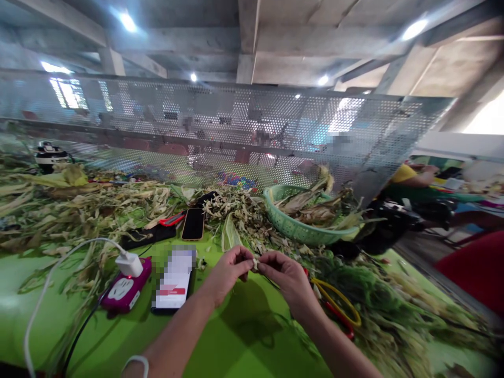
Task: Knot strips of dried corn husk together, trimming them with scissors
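Note:
Both hands meet above the green table [244,341], a little in front of a heap of dried husks. My left hand [230,268] and my right hand [283,273] each pinch the ends of one small pale piece of husk [255,264] held between their fingertips. Just right of my right hand lie scissors with yellow and red handles [338,307]. A dark pile of green stalks [366,283] sits behind the scissors.
Dried husks [98,210] cover the table's back and left. A green basket [293,223] of husks stands at the back right. Phones [193,223], a card-covered phone [173,286] and a purple power strip [124,291] with white charger lie left. A perforated metal screen [236,126] rises behind. Another person [413,181] sits at right.

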{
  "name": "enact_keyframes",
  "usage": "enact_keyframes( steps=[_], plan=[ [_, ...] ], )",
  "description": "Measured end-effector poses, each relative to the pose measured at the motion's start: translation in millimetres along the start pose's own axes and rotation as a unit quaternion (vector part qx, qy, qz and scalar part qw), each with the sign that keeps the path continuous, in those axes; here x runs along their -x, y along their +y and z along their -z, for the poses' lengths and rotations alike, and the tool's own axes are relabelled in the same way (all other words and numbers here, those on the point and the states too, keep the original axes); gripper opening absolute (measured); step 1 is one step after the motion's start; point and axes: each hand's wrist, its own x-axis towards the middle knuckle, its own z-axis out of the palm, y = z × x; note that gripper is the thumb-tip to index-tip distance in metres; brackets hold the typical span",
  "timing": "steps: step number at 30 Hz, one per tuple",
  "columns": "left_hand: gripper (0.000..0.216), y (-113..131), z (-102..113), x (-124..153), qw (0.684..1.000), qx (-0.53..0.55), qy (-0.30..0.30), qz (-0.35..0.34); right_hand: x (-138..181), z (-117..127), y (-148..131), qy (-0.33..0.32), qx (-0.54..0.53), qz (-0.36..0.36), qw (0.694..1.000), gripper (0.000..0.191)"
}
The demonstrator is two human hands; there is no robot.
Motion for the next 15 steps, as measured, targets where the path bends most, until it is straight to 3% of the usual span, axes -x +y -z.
enact_keyframes(
  steps=[7,12,15],
  plan=[
    [0.03,-0.2,1.0,-1.8,1.0,-0.009,0.013,0.01,0.0,1.7,-0.3,0.009,0.158,0.113,0.981,0.013],
    [0.033,-1.7,2.0,-2.5,1.0,-0.009,0.017,0.009,1.2,1.1,-4.2,0.01,0.184,0.151,0.971,0.009],
    [0.034,-4.0,2.6,-3.4,1.0,-0.009,0.022,-0.006,0.6,0.0,-1.7,0.023,0.16,0.133,0.978,0.017]
  ],
)
